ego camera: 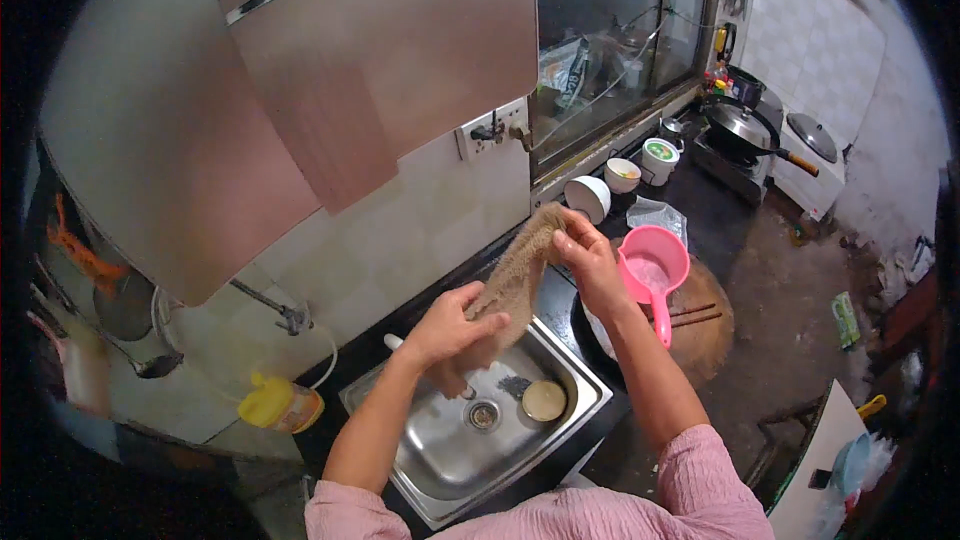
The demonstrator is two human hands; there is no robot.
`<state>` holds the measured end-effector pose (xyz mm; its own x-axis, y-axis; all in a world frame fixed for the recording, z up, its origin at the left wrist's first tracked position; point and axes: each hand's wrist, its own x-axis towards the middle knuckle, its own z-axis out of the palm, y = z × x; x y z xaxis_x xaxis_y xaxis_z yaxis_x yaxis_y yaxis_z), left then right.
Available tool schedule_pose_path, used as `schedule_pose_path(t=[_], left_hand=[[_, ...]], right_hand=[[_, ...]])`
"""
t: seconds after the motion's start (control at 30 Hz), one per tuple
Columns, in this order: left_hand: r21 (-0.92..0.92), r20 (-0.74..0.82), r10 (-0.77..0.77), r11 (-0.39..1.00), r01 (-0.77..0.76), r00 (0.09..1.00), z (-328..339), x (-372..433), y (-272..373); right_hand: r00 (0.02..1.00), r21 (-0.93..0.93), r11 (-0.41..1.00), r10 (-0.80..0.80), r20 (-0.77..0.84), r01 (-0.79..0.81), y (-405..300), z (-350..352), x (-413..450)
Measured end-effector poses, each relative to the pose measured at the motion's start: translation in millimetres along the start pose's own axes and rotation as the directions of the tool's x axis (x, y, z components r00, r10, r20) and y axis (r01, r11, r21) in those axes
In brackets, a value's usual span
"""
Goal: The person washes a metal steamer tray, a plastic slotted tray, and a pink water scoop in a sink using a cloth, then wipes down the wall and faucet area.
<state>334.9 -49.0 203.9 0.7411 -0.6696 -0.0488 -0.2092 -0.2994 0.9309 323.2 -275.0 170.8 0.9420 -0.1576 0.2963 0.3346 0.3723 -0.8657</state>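
Note:
A brown cloth (514,277) is stretched between my two hands above a stainless steel sink (442,465). My right hand (589,251) pinches its upper end between thumb and fingers. Lower down, my left hand (457,326) has the cloth between thumb and fingers. Inside the sink, a round beige bowl-like item (544,400) lies at the right, beside a dark scouring pad (514,387) and near the drain (482,415). A pink plastic dipper (652,259) rests on a round wooden board (705,337), just right of my right forearm, with chopsticks (694,315) by its handle.
A yellow plastic bottle (281,405) stands left of the sink. White bowls (588,199) and a lidded tub (661,161) are along the window. Farther right sits a lidded wok (742,131) on a stove. Cabinets (450,37) overhang the counter at upper left.

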Motion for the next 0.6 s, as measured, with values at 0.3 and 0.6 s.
schedule_pose_path(t=[0.3, 0.6], left_hand=[[-0.795, -0.078, -0.186, 0.605, 0.052, 0.980, 2.9, 44.9, -17.8], [-0.614, -0.313, -0.296, 0.788, 0.046, 0.902, -37.6, 45.7, -59.3]], right_hand=[[0.612, 0.385, 0.546, 0.789, 0.065, -0.744, 132.9, -35.0, -49.0], [0.901, 0.627, 0.718, 0.431, -0.058, -0.304, 78.0, -42.5, -6.9]])
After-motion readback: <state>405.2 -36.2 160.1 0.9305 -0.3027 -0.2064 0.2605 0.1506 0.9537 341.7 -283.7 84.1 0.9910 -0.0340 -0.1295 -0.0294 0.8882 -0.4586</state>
